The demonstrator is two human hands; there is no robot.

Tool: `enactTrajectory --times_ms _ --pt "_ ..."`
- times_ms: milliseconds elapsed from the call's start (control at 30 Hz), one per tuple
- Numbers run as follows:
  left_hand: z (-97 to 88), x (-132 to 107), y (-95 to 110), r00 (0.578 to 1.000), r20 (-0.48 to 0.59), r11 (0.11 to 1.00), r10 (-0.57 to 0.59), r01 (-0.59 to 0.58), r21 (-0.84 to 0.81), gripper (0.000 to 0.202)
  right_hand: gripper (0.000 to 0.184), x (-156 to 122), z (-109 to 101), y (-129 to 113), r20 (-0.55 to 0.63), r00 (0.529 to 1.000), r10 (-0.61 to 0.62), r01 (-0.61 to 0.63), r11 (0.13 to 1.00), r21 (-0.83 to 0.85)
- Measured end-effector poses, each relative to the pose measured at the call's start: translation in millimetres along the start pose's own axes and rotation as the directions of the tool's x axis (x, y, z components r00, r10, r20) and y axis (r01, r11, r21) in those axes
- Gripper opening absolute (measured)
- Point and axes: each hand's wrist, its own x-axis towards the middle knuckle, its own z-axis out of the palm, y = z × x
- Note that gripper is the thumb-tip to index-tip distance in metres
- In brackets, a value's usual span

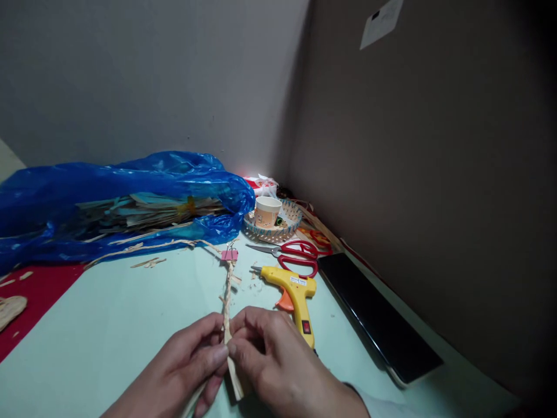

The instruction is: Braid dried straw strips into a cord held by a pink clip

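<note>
On my feed, L to R: red flat surface (52,302) at far L edge w/ pale scraps on it, beside the pale green tabletop (108,325). Crumpled blue plastic bag (108,180) on the far L, w/ a bundle of dry, pale flat strips (148,209) showing in it. A few tan slivers (149,263) in front.

Center, near: L hand (187,360) has thumb + fingers pinched narrow on the thin cream plant-fiber braid (227,296). Braid runs from btwn the fingertips away to a pink metal binder clip (230,255); loose flat tail hangs on the near side. R hand (278,354) pinches the same braid, tips abt touching the L ones.

Handling, my read: v. light, dry, bendy lengthwise, not slippery; single strips prob split if yanked or creased. Best hold = fingertip pinch just below the last crossing, light tension vs the clip; avoid grabbing loose ends.

Far, R of clip: woven basket (278,234) w/ an orange-and-white paper cup (267,213) in it. Then yellow glue gun (289,280), nozzle pointing L; red-handled scissors (300,249) behind it; black-screened slab device (378,316) at R. Can't tell if clip is fixed to tabletop.
</note>
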Motion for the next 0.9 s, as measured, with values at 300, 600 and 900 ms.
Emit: enactTrajectory --times_ms 300,600,900 --pt "-1.9 3 -10 0.994 -0.110 0.999 0.014 -0.010 0.038 0.035 0.016 -7 2 -9 -0.034 0.996 0.079 -0.082 0.993 -0.081" --pt "-4.2 4 -5 0.996 -0.078 0.998 -0.040 0.035 -0.060 0.038 0.012 -4 -7 -11 0.054 0.999 0.007 0.003 0.985 -0.170" --pt "-11.5 16 -16 0.997 -0.051 0.992 -0.063 0.057 -0.109 0.041 0.021 -7 -23 -19 0.136 0.988 -0.071 0.099 0.972 -0.215"
